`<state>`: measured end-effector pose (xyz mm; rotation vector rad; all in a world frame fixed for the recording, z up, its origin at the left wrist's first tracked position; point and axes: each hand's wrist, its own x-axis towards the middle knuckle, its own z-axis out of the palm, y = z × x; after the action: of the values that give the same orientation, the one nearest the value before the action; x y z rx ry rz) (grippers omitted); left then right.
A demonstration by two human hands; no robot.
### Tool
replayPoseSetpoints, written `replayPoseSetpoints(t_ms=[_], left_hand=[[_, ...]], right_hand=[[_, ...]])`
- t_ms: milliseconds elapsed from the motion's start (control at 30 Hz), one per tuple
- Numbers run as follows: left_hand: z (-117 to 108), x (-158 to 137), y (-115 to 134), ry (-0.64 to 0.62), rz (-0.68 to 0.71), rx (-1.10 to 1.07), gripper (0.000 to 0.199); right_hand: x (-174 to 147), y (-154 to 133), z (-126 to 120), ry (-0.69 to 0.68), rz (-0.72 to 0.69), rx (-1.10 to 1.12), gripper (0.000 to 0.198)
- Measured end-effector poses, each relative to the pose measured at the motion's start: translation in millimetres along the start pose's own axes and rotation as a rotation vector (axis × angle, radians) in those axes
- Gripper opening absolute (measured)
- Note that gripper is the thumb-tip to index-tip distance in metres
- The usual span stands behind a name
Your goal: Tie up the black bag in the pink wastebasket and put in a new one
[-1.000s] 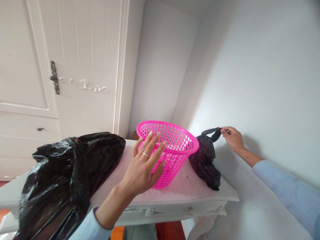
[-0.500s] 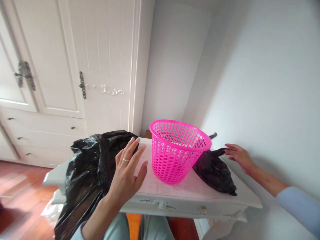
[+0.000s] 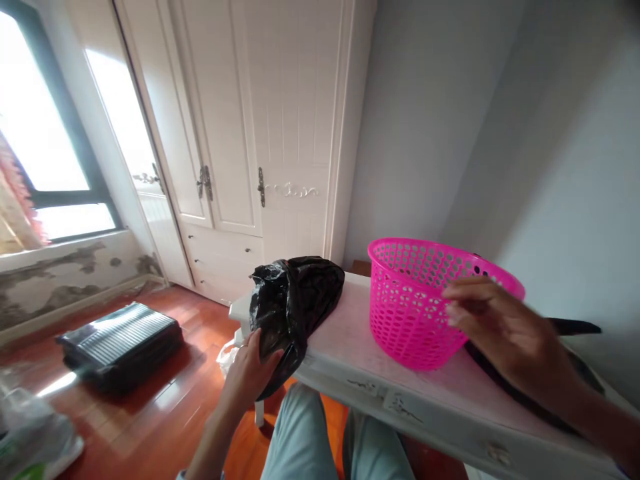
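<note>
Crinkled, glossy black bag (image 3: 300, 300) near flared, perforated pink basket (image 3: 413, 323)

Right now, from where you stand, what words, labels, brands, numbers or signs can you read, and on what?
No text can be read.
Pale plastic bag: green patch, too blurred to tell if it's print.
Drawer front: dark marks, no legible letters.
Pink basket, black bag: none visible.

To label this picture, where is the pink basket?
In the head view, the basket stands right of centre on the table, right of the shiny black bag, partly behind the right hand.
</note>
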<state>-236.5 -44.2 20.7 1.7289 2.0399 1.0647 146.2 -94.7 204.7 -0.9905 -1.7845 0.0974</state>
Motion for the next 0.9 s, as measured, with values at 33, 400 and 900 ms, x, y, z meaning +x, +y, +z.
replayPoseSetpoints(t_ms=[33, 400, 900], left_hand=[[3, -3, 0, -0.038, -0.034, -0.146, 0.067], [19, -29, -18, 0.027, -0.367, -0.944, 0.060], [-1, -12, 36, -0.098, -0.378, -1.272, 0.064]], right_hand=[[0, -5, 19, -0.122, -0.069, 0.051, 0.013], [70, 13, 238, -0.753, 0.299, -0.321, 0.070], [162, -37, 207, -0.360, 0.253, 0.044, 0.015]])
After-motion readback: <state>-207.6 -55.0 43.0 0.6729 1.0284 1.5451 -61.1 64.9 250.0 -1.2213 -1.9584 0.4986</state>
